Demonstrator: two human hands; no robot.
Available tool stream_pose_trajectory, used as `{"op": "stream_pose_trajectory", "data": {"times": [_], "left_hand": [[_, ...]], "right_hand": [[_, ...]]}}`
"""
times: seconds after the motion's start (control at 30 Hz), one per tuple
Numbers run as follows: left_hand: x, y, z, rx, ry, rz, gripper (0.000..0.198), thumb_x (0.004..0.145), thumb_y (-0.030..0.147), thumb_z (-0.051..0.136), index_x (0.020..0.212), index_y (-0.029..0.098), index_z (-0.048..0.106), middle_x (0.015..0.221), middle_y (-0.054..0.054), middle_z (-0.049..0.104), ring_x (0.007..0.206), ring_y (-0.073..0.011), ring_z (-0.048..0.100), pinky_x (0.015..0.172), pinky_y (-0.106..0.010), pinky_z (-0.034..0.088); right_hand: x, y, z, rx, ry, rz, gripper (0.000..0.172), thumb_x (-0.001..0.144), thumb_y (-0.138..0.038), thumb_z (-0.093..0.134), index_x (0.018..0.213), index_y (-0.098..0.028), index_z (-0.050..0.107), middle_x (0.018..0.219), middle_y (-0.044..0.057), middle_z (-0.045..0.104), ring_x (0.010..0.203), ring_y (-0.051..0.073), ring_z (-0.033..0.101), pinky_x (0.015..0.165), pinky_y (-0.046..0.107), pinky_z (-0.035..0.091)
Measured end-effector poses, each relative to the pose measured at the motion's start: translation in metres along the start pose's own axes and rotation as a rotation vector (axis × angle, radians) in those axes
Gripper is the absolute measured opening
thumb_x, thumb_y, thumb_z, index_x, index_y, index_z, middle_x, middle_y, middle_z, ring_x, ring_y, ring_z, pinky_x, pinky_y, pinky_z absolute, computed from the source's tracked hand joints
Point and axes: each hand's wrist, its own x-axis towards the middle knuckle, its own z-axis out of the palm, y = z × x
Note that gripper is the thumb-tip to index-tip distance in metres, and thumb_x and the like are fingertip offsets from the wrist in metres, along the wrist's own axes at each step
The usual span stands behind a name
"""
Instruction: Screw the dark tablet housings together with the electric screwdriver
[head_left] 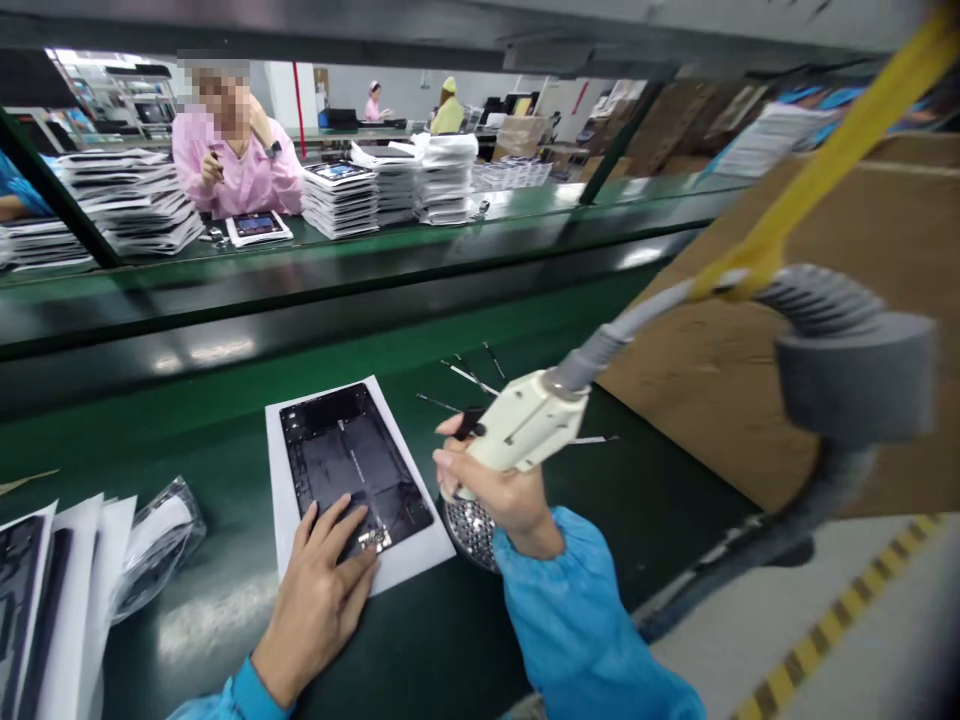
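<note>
My left hand [322, 580] lies with its fingers spread over the lower edge of a black tablet back housing [356, 460]. The housing rests on a white sheet [281, 470], with a small silvery part [375, 538] showing near my fingertips. To the right, my right hand [499, 495] is wrapped round a cream handheld tool [525, 420], whose grey hose leads up and right. The tool's tip is hidden behind my fingers. Just below this hand, a round dish [471, 530] with a shiny, dotted surface is partly covered by the hand and sleeve.
Several thin strips [472, 378] lie behind the tool. White sheets with dark panels [52, 600] and a clear plastic bag [157, 540] are at left. A yellow strap [825, 170] holds the hose beside cardboard [712, 350]. Across the bench sits a person in pink [240, 165] among paper stacks.
</note>
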Motion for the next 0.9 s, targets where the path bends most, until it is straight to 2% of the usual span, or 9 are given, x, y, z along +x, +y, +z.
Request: {"op": "stream_pose_trajectory", "data": {"times": [0.1, 0.2, 0.3, 0.47, 0.77, 0.9], "left_hand": [[-0.002, -0.006, 0.003, 0.084, -0.001, 0.023, 0.021, 0.090, 0.025, 0.054, 0.106, 0.025, 0.068, 0.136, -0.003, 0.052, 0.133, -0.0250, 0.042, 0.108, -0.054, 0.035], [-0.003, -0.012, 0.007, 0.174, 0.031, 0.033, 0.029, 0.090, 0.033, 0.055, 0.115, 0.020, 0.064, 0.138, -0.008, 0.050, 0.132, -0.0273, 0.042, 0.106, -0.054, 0.037], [-0.004, -0.015, 0.009, 0.210, 0.025, 0.052, 0.025, 0.091, 0.034, 0.052, 0.109, 0.023, 0.067, 0.138, -0.006, 0.050, 0.132, -0.0289, 0.042, 0.105, -0.055, 0.035], [-0.006, -0.021, 0.009, 0.253, 0.036, 0.074, 0.028, 0.092, 0.038, 0.050, 0.106, 0.023, 0.069, 0.134, -0.008, 0.054, 0.127, -0.0308, 0.046, 0.102, -0.055, 0.033], [-0.005, -0.030, 0.009, 0.238, 0.045, 0.150, 0.031, 0.093, 0.039, 0.047, 0.105, 0.021, 0.069, 0.132, -0.009, 0.055, 0.126, -0.0292, 0.046, 0.104, -0.048, 0.029], [-0.002, -0.031, 0.007, 0.234, 0.049, 0.176, 0.031, 0.094, 0.037, 0.044, 0.104, 0.023, 0.070, 0.130, -0.008, 0.057, 0.124, -0.0279, 0.048, 0.105, -0.047, 0.028]], "right_hand": [[0.003, -0.004, -0.033, 0.043, 0.049, 0.008, 0.024, 0.076, -0.023, 0.066, 0.090, -0.015, 0.049, 0.048, -0.005, 0.052, 0.042, 0.013, 0.052, 0.044, 0.027, 0.048], [0.001, 0.001, -0.050, 0.058, 0.133, 0.010, 0.026, 0.075, -0.024, 0.067, 0.092, -0.015, 0.048, 0.048, -0.005, 0.051, 0.041, 0.013, 0.051, 0.043, 0.026, 0.047], [-0.003, 0.007, -0.051, 0.043, 0.181, 0.038, 0.027, 0.074, -0.025, 0.067, 0.091, -0.015, 0.048, 0.048, -0.004, 0.052, 0.042, 0.013, 0.051, 0.044, 0.026, 0.047], [-0.010, 0.007, -0.048, 0.035, 0.159, 0.116, 0.026, 0.072, -0.027, 0.066, 0.088, -0.015, 0.049, 0.048, -0.004, 0.052, 0.041, 0.012, 0.050, 0.043, 0.026, 0.045], [-0.015, 0.003, -0.062, -0.013, 0.189, 0.113, 0.029, 0.071, -0.027, 0.067, 0.093, -0.014, 0.053, 0.048, -0.003, 0.053, 0.043, 0.013, 0.052, 0.046, 0.028, 0.048], [-0.017, 0.001, -0.061, -0.006, 0.134, 0.112, 0.025, 0.075, -0.027, 0.066, 0.094, -0.015, 0.057, 0.050, -0.002, 0.053, 0.044, 0.014, 0.051, 0.042, 0.026, 0.046]]}}
